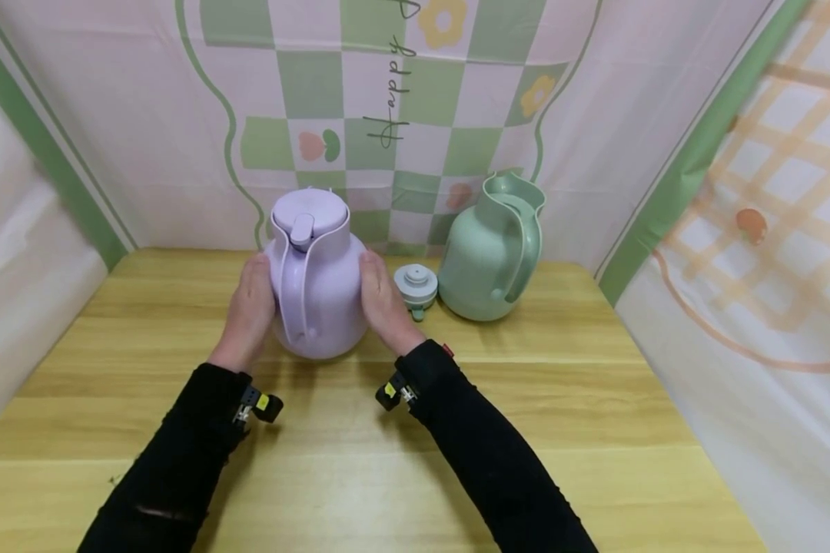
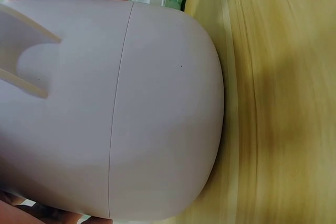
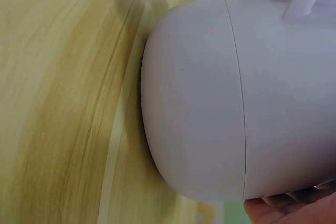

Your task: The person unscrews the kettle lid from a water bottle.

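A lilac vacuum jug (image 1: 332,296) stands upright between my two hands in the head view, its handle and lid lever facing me. My left hand (image 1: 250,311) grips its left side. On the right side my right hand (image 1: 386,303) holds it, thumb up along the body. Both wrist views show the jug's smooth lower body with a seam around it and fingers curving behind. Its base is very close to the tabletop; I cannot tell whether it touches. The palms' contact is partly hidden by the jug.
Right of the lilac jug, a green vacuum jug (image 1: 473,265) stands on the wooden table (image 1: 526,430). Beside it lies a pale grey-blue stopper (image 1: 416,283) with a green tab, close to my right hand. A checked, printed cloth (image 1: 311,84) hangs behind the table.
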### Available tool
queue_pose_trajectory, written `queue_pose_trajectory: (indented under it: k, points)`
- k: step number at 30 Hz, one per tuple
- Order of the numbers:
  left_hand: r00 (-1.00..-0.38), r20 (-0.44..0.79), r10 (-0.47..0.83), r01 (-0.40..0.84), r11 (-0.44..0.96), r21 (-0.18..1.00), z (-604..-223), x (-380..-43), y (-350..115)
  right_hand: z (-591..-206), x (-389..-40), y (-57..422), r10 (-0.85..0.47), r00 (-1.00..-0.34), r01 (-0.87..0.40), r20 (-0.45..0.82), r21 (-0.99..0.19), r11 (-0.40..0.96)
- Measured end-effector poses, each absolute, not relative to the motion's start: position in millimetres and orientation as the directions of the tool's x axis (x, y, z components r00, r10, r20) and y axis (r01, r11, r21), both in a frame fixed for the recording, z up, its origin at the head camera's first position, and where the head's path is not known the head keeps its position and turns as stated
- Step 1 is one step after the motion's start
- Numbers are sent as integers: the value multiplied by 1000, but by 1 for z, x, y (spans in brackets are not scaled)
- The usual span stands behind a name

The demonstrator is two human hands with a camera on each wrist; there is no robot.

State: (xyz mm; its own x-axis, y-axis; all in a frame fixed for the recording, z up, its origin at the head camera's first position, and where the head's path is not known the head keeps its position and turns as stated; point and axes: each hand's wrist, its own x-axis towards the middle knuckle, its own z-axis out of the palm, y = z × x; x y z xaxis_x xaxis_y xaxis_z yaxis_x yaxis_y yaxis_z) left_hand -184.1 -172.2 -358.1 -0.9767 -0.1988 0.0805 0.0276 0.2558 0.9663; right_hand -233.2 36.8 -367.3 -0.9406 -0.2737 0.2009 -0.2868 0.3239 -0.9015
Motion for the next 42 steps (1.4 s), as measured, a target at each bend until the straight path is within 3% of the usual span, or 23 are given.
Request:
queue_pose_trajectory:
  k: [14,42]
  points:
    - [-980,102,-168,57,254,966,-359,-178,-162,-367,-222,50,-297,-928,-306,224,-913,268]
    - [-984,114,-138,73,270,960,-360,-165,-148,-369,-207,65,-239,-946,-286,217,-906,311]
